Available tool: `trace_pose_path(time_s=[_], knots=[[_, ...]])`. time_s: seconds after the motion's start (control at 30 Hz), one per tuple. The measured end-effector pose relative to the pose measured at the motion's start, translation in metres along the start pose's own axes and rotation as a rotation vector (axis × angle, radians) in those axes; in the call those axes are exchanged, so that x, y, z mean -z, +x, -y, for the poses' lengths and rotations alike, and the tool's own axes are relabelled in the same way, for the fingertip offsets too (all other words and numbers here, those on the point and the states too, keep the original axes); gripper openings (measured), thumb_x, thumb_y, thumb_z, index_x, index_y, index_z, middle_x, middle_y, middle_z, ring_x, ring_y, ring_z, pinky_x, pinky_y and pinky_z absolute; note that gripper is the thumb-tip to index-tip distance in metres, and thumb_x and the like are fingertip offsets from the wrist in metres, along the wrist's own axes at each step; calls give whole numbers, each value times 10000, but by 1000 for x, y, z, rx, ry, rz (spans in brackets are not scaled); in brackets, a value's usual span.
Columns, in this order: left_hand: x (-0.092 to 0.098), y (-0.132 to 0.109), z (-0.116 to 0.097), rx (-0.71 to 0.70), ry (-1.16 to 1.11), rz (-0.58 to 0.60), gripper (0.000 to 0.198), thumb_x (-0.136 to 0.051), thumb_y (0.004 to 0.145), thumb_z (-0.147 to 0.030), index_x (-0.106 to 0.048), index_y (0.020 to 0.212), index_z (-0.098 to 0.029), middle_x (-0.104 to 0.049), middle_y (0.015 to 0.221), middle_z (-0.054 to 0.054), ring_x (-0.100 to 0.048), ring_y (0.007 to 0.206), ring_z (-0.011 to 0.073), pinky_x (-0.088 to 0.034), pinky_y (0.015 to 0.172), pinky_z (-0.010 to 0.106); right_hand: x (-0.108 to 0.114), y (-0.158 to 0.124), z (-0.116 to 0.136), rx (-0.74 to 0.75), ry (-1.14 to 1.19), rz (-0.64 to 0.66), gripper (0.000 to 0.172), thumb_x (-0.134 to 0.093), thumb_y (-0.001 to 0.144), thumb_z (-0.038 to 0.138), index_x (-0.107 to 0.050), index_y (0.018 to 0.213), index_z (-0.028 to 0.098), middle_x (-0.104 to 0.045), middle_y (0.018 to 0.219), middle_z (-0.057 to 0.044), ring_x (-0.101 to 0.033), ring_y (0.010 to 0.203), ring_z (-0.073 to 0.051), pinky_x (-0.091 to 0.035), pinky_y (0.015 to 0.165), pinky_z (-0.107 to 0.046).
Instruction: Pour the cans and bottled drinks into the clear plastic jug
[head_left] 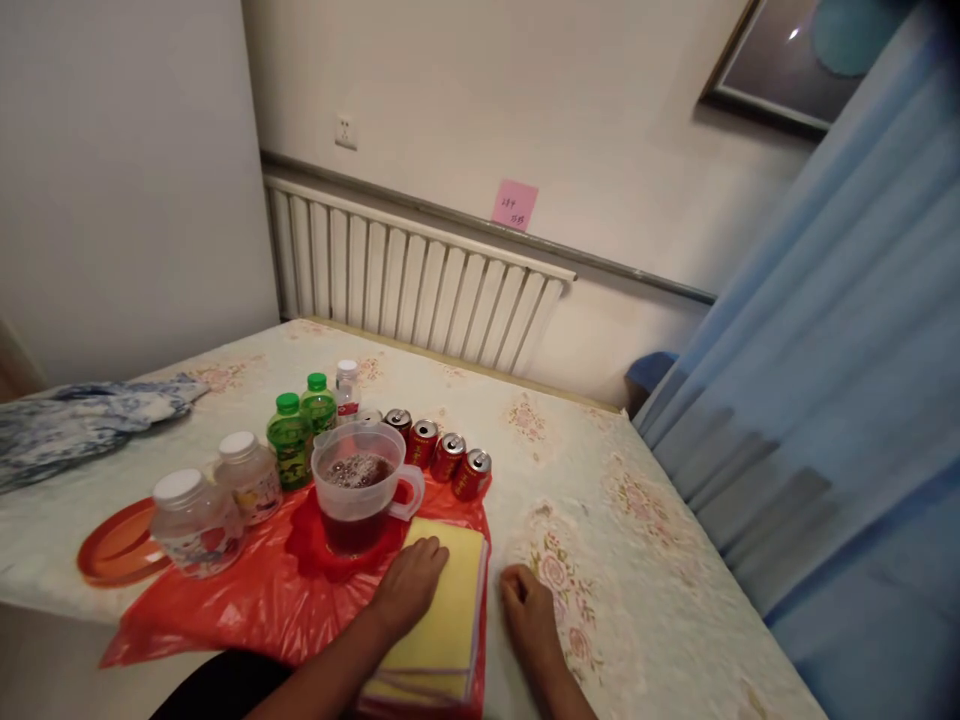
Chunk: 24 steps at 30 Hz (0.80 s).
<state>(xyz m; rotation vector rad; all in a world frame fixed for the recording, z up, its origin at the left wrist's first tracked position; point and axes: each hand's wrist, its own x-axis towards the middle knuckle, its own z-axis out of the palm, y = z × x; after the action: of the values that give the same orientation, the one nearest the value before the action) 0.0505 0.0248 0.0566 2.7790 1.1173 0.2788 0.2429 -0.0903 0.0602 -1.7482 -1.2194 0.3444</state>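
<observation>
My left hand rests on a folded stack of yellow cloths, its fingers curled with nothing seen in them. To the right of the stack, my right hand lies on the flowered tablecloth, curled into a loose fist. Just beyond the left hand, a clear plastic measuring jug holds dark, foamy liquid, its handle turned right. The jug stands in a red scalloped dish. Under the dish and the cloths spreads a red plastic sheet.
Several red drink cans line up behind the jug. Two green-capped bottles, a white-capped bottle and two white-lidded jars stand left. An orange lid and patterned fabric lie farther left. A blue curtain hangs right.
</observation>
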Motion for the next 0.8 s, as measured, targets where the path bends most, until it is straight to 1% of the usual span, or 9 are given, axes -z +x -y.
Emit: trace_pose_path(time_s=[0.07, 0.13, 0.23, 0.37, 0.43, 0.8], knots=[[0, -1, -8, 46, 28, -5, 250, -403, 899, -59, -569, 997, -218, -591, 1029, 45, -520, 971, 207, -391, 860, 336, 10, -25, -11, 47, -24, 69, 200, -489, 832, 284, -612, 688, 218, -591, 610, 9, -545, 592, -188, -391, 562, -265], [0, -5, -18, 108, 50, -26, 241, -400, 905, -76, -577, 996, -212, -585, 1022, 60, -514, 958, 226, -388, 850, 360, 16, -42, -22, 92, -72, 110, 208, -462, 862, 263, -607, 725, 204, -615, 659, -10, -564, 634, -181, -396, 598, -253], [-2, -13, -32, 198, 79, -71, 250, -394, 926, -127, -574, 1082, -205, -570, 1044, 85, -497, 975, 255, -375, 858, 397, 19, -54, -35, 143, -165, 97, 212, -438, 886, 235, -601, 756, 196, -628, 703, -25, -575, 668, -176, -393, 635, -248], [-5, -22, -41, 230, 85, -167, 306, -403, 943, -182, -548, 1211, -207, -568, 1058, 90, -483, 985, 255, -354, 885, 399, 17, -56, -41, 185, -239, 65, 204, -435, 889, 207, -596, 764, 199, -622, 703, -22, -574, 659, -171, -382, 632, -241], [-5, -24, -41, 223, 81, -194, 304, -421, 936, -184, -561, 1205, -208, -573, 1050, 84, -482, 982, 248, -351, 885, 384, 17, -56, -41, 205, -256, 57, 211, -430, 893, 204, -596, 763, 199, -622, 704, -24, -576, 660, -170, -382, 632, -237], [-7, -27, -42, 224, 88, -223, 261, -437, 924, -182, -595, 1131, -202, -577, 1029, 74, -484, 985, 239, -347, 896, 365, 19, -57, -41, 261, -270, 31, 196, -441, 878, 176, -599, 764, 198, -616, 688, -18, -586, 644, -166, -374, 620, -235]])
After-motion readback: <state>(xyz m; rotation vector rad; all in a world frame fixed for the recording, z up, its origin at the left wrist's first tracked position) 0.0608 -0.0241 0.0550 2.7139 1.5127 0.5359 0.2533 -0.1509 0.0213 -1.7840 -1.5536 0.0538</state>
